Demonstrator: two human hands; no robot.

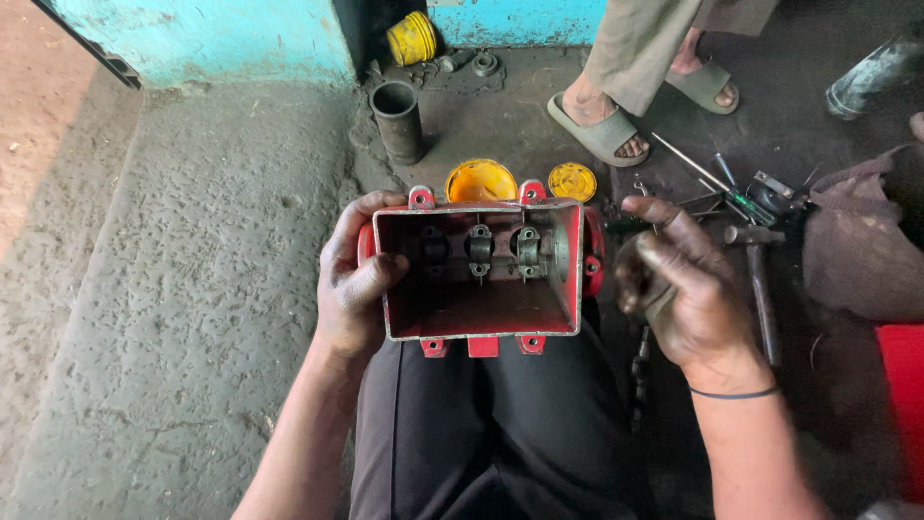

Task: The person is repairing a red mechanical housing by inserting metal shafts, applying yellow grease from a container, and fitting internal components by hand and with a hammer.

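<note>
One red casing (481,274), opening upward

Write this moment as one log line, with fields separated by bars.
left hand: grips red open metal housing on lap | right hand: off housing, empty | floor: steel hammer, yellow lids

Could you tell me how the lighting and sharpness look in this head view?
Head view: daylight brightens the concrete floor at left, the right side falls into shadow; the red housing is sharp, its interior dim; the right hand looks slightly soft.
</note>
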